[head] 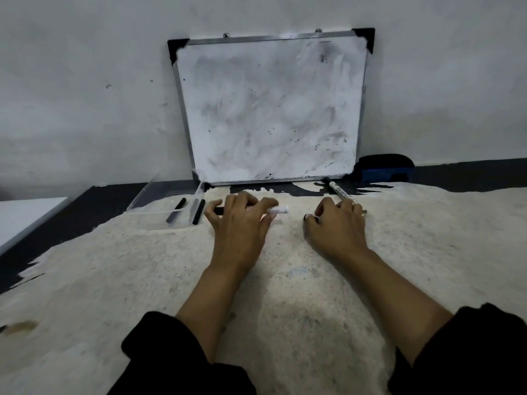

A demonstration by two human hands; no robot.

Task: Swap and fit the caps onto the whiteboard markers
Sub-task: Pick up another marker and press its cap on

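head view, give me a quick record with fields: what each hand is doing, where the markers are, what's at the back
left hand: fingers curled over white-barrelled marker lying on the table
right hand: curled over a second white marker with black cap; grip unclear
clear plastic tray: two black pens inside
back: smudged whiteboard leaning on wall, blue eraser beside it

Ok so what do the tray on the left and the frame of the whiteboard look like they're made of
The tray looks like clear hard plastic, perhaps acrylic: the tabletop and two black markers show through its glossy walls. The whiteboard frame looks like brushed metal, probably aluminium, given its thin silver-grey edge with a dull sheen. Its corner caps look like matte black plastic.
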